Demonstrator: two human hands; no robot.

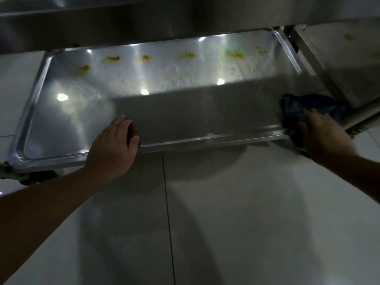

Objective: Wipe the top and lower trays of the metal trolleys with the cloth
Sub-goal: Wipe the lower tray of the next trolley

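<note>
At the far left, the lower tray (30,112) of the trolley sits low over the tiled floor (246,202), its steel catching spots of light. The left hand (114,145) lies on the tray's front rim, fingers (120,123) straight and together, flat on the metal and holding nothing; it looks placed to steady the trolley, which seems sensible since a caster (24,177) shows under the near left corner.

Along the back half runs a row of yellow smears (113,58), spaced from left to right, none yet reached. A good pass would probably carry the cloth right to the back rim and then draw the mess forward, refolding to a clean face so the yellow is lifted rather than spread.

At the right front corner the right hand (322,132) presses the dark blue cloth (304,108) onto the tray, fingers laid over it. A second trolley's tray (337,64) stands just beside, also stained.
</note>
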